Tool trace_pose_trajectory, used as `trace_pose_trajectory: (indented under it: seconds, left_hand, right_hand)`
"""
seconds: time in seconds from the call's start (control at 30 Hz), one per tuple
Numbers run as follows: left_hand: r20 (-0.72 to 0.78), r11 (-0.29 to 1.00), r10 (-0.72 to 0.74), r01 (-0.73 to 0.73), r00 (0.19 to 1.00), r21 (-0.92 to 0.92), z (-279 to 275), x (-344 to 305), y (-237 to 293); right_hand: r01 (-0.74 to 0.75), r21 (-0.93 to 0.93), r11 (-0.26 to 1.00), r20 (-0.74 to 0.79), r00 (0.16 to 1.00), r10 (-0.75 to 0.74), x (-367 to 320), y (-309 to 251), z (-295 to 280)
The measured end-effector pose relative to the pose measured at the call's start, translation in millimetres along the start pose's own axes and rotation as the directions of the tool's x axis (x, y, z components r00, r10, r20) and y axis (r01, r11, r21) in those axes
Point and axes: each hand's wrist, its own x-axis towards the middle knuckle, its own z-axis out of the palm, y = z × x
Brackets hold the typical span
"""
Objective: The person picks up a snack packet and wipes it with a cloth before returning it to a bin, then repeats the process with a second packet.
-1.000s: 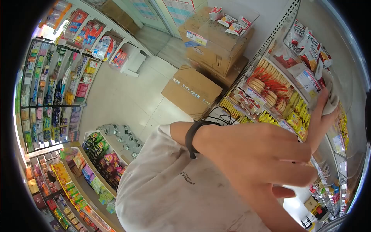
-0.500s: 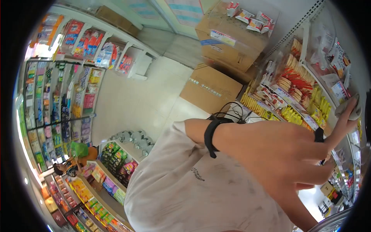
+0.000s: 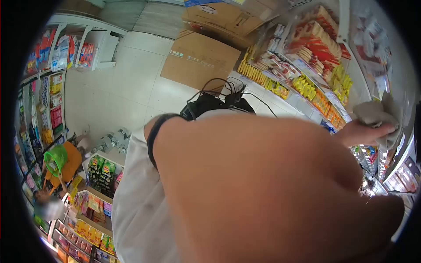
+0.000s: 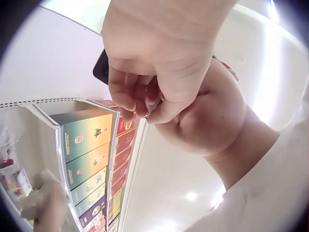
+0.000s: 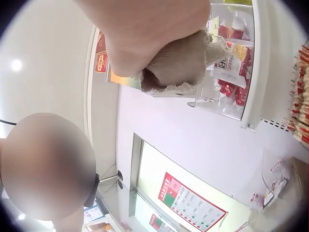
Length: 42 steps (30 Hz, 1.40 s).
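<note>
My left hand (image 3: 272,175), a dark band round its wrist, looms large in the head view. In the left wrist view its fingers (image 4: 128,96) are curled in with the thumb tip against them, and nothing held can be made out; a dark object (image 4: 100,68) shows behind it. My right hand (image 3: 362,132) grips a crumpled grey cloth (image 3: 372,113) beside the right-hand shelving. The right wrist view shows that hand (image 5: 149,29) around the cloth (image 5: 181,63), close to a clear bin (image 5: 224,104) of red and white packets.
Stepped racks hold biscuits (image 3: 307,52) and yellow packets (image 3: 302,85). A cardboard box (image 3: 199,61) stands on the floor (image 3: 136,87). At the left, a person in orange (image 3: 70,164) holds a green basket (image 3: 55,158) near the snack shelves. Boxed goods (image 4: 87,137) line a shelf.
My left hand has come much closer to the head camera and fills more of the view. The right hand still grips the cloth, now beyond the packet bin. The person with the green basket shows more fully.
</note>
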Motion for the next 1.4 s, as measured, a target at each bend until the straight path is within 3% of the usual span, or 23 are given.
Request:
trace_pose_trajectory:
  seconds: [0.03,0.1,0.2,0.3,0.37,0.43,0.47,0.53,0.6,0.67,0.77,0.87,0.97,1.07,1.17,1.27,1.33,1.4]
  left_hand:
    - [0.012,1.000,0.000,0.000,1.000,-0.006,-6,-1,-2]
    - [0.005,0.999,-0.025,0.025,1.000,-0.023,-12,-2,-3]
    - [0.029,0.996,-0.082,0.083,0.996,-0.045,-16,2,-7]
    - [0.126,0.985,-0.153,0.162,0.980,-0.065,-16,13,-23]
    - [0.192,0.963,-0.258,0.269,0.947,-0.031,-19,18,-48]
    - [0.186,0.904,-0.420,0.393,0.888,0.168,-29,22,-81]
    - [0.105,0.835,-0.536,0.508,0.838,0.212,-30,21,-102]
    - [-0.014,0.786,-0.565,0.543,0.825,0.296,-34,14,-161]
    - [-0.094,0.671,-0.693,0.686,0.715,0.281,-37,7,-216]
    - [-0.190,0.611,-0.720,0.739,0.668,0.283,-48,3,-275]
    - [-0.281,0.516,-0.665,0.698,0.691,0.497,-71,-1,-355]
    - [-0.120,0.449,-0.544,0.409,0.830,0.794,-78,-13,-411]
    - [-0.008,0.546,-0.606,0.423,0.795,0.723,-74,-19,-436]
    - [0.066,0.474,-0.728,0.431,0.683,0.768,-67,-27,-450]
    - [0.193,0.368,-0.889,0.396,0.416,0.841,-49,3,-427]
    - [0.108,0.338,-0.798,0.292,0.593,0.895,-76,-48,-504]
    - [0.160,0.300,-0.837,0.196,0.523,0.934,-78,-47,-513]
    - [0.127,0.259,-0.856,0.204,0.501,0.944,-79,-52,-519]
  right_hand:
    - [-0.116,0.095,0.989,-0.045,0.992,0.121,-7,-10,6]
    - [-0.077,0.102,0.992,0.060,0.996,0.071,-15,-13,10]
    - [-0.203,0.172,0.964,0.116,0.976,0.185,-25,-9,2]
    - [-0.331,0.335,0.882,0.291,0.927,0.238,-37,6,-6]
    - [-0.485,0.282,0.828,0.260,0.869,0.420,-45,12,-12]
    - [-0.600,0.211,0.772,0.305,0.790,0.531,-59,15,-13]
    - [-0.634,0.158,0.757,0.352,0.753,0.556,-62,17,-12]
    - [-0.685,0.045,0.727,0.429,0.671,0.605,-66,17,-6]
    - [-0.586,0.054,0.808,0.618,0.655,0.434,-60,6,3]
    - [-0.639,-0.014,0.769,0.742,0.509,0.437,-58,11,7]
    - [-0.656,0.038,0.754,0.808,0.464,0.363,-50,-3,21]
    - [-0.628,0.079,0.774,0.833,0.468,0.295,-40,-5,20]
    - [-0.627,0.059,0.777,0.850,0.440,0.290,-34,5,23]
    - [-0.605,0.093,0.790,0.844,0.469,0.260,-29,14,16]
    - [-0.631,0.085,0.771,0.836,0.466,0.289,-25,29,20]
    - [-0.629,0.082,0.773,0.836,0.466,0.291,-22,40,24]
    - [-0.615,0.083,0.784,0.840,0.467,0.277,-22,43,22]
    - [-0.604,0.082,0.793,0.846,0.462,0.265,-21,45,23]
